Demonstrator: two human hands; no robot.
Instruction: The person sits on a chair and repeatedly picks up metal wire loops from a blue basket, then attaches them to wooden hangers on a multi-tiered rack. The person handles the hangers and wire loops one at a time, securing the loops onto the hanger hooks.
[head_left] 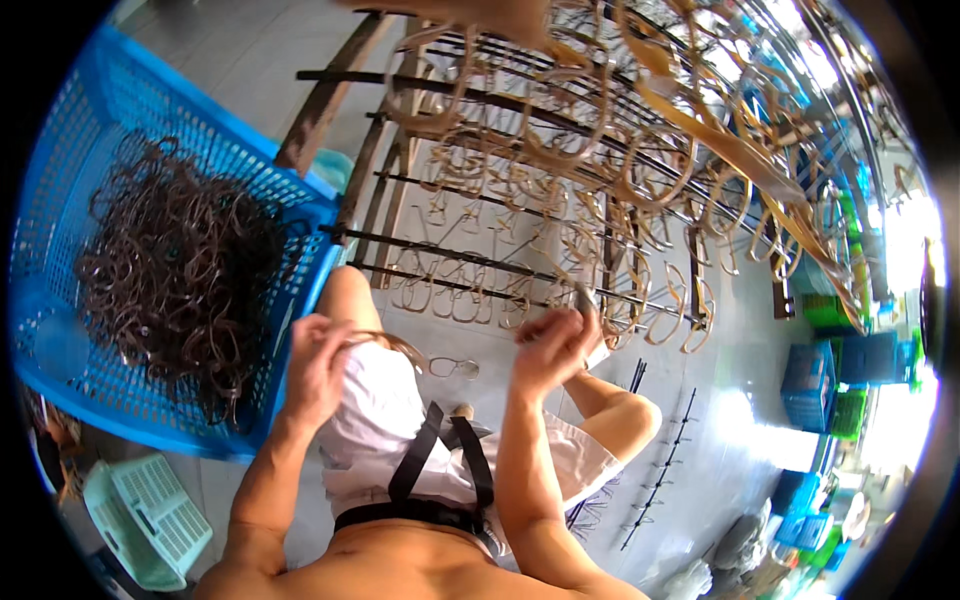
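Observation:
My left hand (314, 368), beside the blue basket, is closed on one end of a thin, glossy brown loop (392, 344) that reaches over my left thigh. My right hand (556, 345) is raised above my other leg at the rack's lower edge. Its fingers are curled around something small and greyish, too blurred to name. In front of me, brown translucent loops (655, 195) hang in rows from the dark rods of a rack (450, 242). A tangled heap of dark brown loops (180, 270) fills the blue plastic basket (150, 415) on my left.
A pale green basket (150, 520) lies at the lower left. One thin loop (453, 367) shows below the rack, between my legs. On the right, a dark spiked rod (660, 470) is on the grey floor, with blue crates (808, 385) and plastic bags (740, 540) farther off.

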